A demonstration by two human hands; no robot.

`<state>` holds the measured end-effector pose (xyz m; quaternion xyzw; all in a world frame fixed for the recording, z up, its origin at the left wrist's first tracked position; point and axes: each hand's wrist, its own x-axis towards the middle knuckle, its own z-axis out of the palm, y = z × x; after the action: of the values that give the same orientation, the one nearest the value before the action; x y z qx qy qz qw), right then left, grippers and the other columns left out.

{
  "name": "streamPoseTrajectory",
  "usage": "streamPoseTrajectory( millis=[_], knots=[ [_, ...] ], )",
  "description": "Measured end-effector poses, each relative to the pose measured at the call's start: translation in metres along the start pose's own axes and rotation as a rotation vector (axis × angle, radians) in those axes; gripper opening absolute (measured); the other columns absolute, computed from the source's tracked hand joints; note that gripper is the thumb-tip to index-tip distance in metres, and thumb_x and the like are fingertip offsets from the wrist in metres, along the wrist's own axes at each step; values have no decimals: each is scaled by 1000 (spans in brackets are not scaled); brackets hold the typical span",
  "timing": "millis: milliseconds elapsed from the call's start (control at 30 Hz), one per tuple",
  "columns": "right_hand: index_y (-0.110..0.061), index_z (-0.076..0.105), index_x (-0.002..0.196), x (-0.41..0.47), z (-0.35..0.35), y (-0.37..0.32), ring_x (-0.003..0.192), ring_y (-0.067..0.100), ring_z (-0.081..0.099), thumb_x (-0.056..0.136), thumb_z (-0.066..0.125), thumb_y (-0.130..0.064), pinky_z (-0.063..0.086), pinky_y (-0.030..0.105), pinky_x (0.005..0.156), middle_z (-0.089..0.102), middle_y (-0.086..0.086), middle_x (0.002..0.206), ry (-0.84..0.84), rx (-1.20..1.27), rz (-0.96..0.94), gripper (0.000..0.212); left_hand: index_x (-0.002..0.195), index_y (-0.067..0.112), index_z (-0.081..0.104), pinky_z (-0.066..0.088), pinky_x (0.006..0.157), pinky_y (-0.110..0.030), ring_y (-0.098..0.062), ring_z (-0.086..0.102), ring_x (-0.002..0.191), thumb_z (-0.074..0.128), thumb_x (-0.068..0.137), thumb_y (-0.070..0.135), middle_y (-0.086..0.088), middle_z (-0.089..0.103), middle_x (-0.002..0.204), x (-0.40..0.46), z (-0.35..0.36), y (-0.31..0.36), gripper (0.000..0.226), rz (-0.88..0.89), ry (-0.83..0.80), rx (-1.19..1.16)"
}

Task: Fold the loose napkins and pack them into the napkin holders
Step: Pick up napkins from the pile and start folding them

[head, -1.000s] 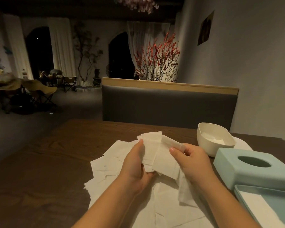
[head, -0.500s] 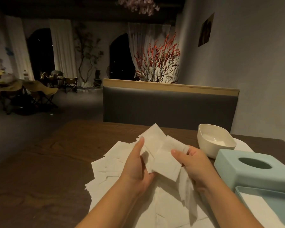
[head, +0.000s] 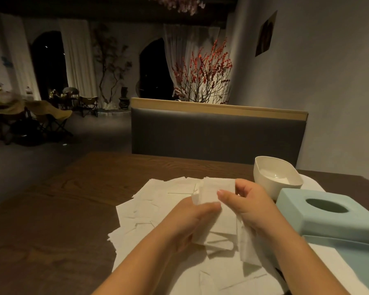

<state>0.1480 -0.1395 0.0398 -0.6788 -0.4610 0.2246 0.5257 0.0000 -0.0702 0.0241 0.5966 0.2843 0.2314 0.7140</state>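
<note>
Several loose white napkins [head: 158, 201] lie spread in a heap on the dark wooden table [head: 77, 205]. Above the heap, both hands hold one folded white napkin [head: 213, 192]. My left hand [head: 192, 218] grips its lower left part, fingers curled under it. My right hand [head: 249, 201] pinches its upper right edge with thumb in front. A second napkin [head: 247, 250] hangs down under my right hand. A pale blue napkin holder lid [head: 328, 211] with an oval slot sits at the right, with its blue base tray [head: 362, 250] below it holding napkins.
A white bowl-shaped holder [head: 275, 177] stands behind the blue lid on a white mat. A grey padded bench back [head: 217, 135] faces me across the table. The wall runs along the right; chairs stand far left in the room.
Both hands came lower and closer together, and the held napkin now shows as a smaller, squarer fold between them. My left thumb, raised before, is down at the napkin's lower edge.
</note>
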Motion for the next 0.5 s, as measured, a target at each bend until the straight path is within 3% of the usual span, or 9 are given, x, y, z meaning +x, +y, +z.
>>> streamPoseTrajectory(
  millis=[67, 133, 233, 300, 400, 500],
  knots=[
    [-23, 71, 89, 2, -8, -1, 85, 19, 66, 83, 76, -30, 56, 34, 78, 71, -1, 85, 31, -13, 25, 10, 109, 15, 69, 60, 75, -37, -23, 74, 87, 59, 99, 15, -6, 78, 93, 4, -2, -2, 14, -16, 54, -34],
    [-26, 67, 101, 0, -21, -4, 94, 18, 63, 84, 77, -24, 54, 30, 82, 67, 1, 96, -31, -51, 103, 20, 112, 14, 67, 61, 70, -41, -27, 74, 90, 55, 100, 11, -9, 78, 95, 5, -5, 0, 17, -17, 79, -100],
    [-34, 60, 108, -4, -39, -3, 102, 16, 60, 82, 77, -13, 52, 28, 92, 61, -2, 108, -244, -263, 221, 37, 110, 14, 63, 61, 80, -53, -33, 74, 91, 54, 101, 11, -13, 77, 95, 8, -12, 1, 13, -13, 121, -182],
    [-39, 59, 107, -7, -45, -3, 105, 13, 58, 82, 76, -12, 51, 27, 95, 59, -11, 112, -344, -434, 261, 41, 117, 12, 61, 61, 80, -51, -35, 74, 93, 54, 101, 10, -16, 77, 99, 10, -15, 1, 17, -28, 138, -246],
    [-37, 61, 104, -8, -49, -2, 106, 7, 56, 85, 73, -12, 46, 16, 85, 60, -16, 113, -381, -608, 268, 34, 125, 6, 59, 61, 70, -47, -37, 74, 94, 54, 101, 9, -19, 75, 103, 11, -19, 2, 25, -50, 150, -323],
    [-33, 65, 95, -10, -52, -5, 95, 9, 59, 87, 72, -18, 47, 13, 79, 64, -12, 102, -306, -745, 228, 18, 124, 5, 61, 60, 64, -42, -36, 74, 95, 56, 99, 9, -19, 76, 103, 11, -20, 1, 25, -57, 169, -361]
  ],
)
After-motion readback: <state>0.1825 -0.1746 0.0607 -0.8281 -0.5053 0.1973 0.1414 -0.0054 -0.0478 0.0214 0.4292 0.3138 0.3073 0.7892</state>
